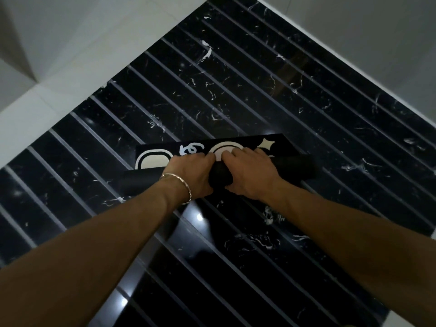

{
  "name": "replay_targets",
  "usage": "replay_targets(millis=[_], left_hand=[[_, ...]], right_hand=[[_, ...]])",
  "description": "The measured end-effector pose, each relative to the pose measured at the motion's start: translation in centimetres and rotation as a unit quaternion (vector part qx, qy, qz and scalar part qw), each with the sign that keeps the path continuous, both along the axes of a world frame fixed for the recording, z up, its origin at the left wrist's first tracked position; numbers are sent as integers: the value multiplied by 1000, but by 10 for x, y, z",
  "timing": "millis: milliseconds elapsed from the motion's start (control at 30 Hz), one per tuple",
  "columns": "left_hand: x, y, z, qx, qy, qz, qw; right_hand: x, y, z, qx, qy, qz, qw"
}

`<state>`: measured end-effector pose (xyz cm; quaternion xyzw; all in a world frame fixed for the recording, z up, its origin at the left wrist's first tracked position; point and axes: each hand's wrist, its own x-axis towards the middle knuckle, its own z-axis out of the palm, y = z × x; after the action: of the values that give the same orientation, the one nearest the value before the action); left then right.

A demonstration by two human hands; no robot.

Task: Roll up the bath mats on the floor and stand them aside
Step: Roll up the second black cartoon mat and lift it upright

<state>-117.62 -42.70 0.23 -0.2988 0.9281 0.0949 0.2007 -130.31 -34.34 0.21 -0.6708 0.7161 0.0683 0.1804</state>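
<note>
A black bath mat (295, 165) with white printed shapes lies on the dark floor, most of it rolled into a thick tube. A short flat strip with the white print shows beyond the roll. My left hand (191, 173), with a bracelet on its wrist, grips the roll near its middle. My right hand (250, 173) grips the roll just to the right, fingers curled over the top. The two hands sit side by side, almost touching.
The floor (259, 90) is black marble-patterned tile with pale diagonal grooves. Light grey walls (70, 43) border it at the left and the upper right. A bright reflection glints on the tile below my hands.
</note>
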Motion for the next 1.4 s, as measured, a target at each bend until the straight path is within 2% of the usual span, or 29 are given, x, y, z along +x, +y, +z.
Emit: replay_targets(millis=[133,167,267,333,400,500,533,700,767,900,967,1033,1100,1167,1267,1333,1400], left_hand=[[6,7,-6,-68,12,-78,995],[7,7,-8,-67,7,-81,994],[6,0,-6,-9,-5,-26,1000],[6,-5,-4,30,5,6,1000],[8,-1,-4,5,28,-9,1000],[11,5,-5,-69,41,-69,994],[12,3,-5,-73,40,-70,994],[10,-11,4,-12,35,-24,999],[11,-7,5,-21,48,-33,998],[13,-3,5,-55,48,-65,995],[11,-7,7,-27,27,-53,998],[8,-13,10,29,5,-18,999],[6,-15,13,72,3,11,997],[8,-11,13,37,28,-9,999],[8,-10,10,-54,57,-66,995],[5,-17,14,-26,34,-59,997],[4,-25,21,42,7,-19,999]], right_hand=[[-7,-9,7,151,-108,-36,982],[-7,-9,8,155,-121,-39,980],[-1,-2,5,41,-63,-19,997],[3,0,1,5,-15,-5,1000],[0,-5,4,39,-30,-15,999],[-9,-17,16,134,-147,-68,978],[-9,-18,18,138,-165,-75,974],[3,-10,10,42,-66,-9,997],[1,-13,13,66,-59,-12,996],[-6,-20,20,154,-136,-40,978],[-2,-15,18,111,-125,-34,985],[3,-9,12,34,-53,5,998],[5,-9,10,-2,-4,32,999],[0,-14,14,22,-25,12,999],[-6,-19,20,97,-123,-47,987],[-4,-16,23,81,-137,-48,986],[1,-12,20,20,-66,-10,998]])
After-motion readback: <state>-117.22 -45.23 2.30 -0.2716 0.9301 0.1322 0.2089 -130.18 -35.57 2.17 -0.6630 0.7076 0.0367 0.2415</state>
